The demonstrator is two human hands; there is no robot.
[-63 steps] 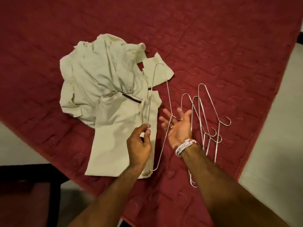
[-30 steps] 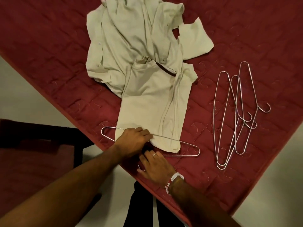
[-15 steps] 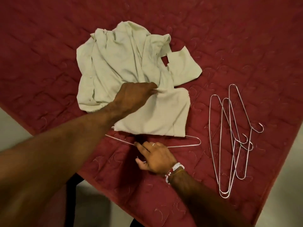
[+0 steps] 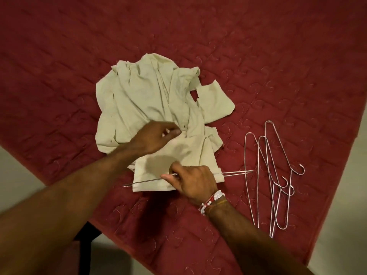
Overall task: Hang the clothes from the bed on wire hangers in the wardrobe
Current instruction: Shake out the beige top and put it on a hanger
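Note:
A crumpled pale cream garment [image 4: 147,100] lies in the middle of the red quilted bed [image 4: 258,56]. My left hand [image 4: 156,136] pinches the cloth near its middle, fingers curled round a fold. My right hand [image 4: 192,180], with bead bracelets at the wrist, grips a wire hanger [image 4: 234,173] that lies across the garment's near hem, seen almost edge-on. The hanger's hook is hidden under my right hand.
Several more wire hangers [image 4: 274,175] lie in a loose pile on the bed to the right. The bed's edges run diagonally at lower left and at right, with pale floor [image 4: 345,195] beyond. A dark piece of furniture [image 4: 87,245] stands below the near edge.
My left hand has drawn the cloth towards me and bunched it. My right hand has closed round the hanger and tilted it up onto the garment's hem.

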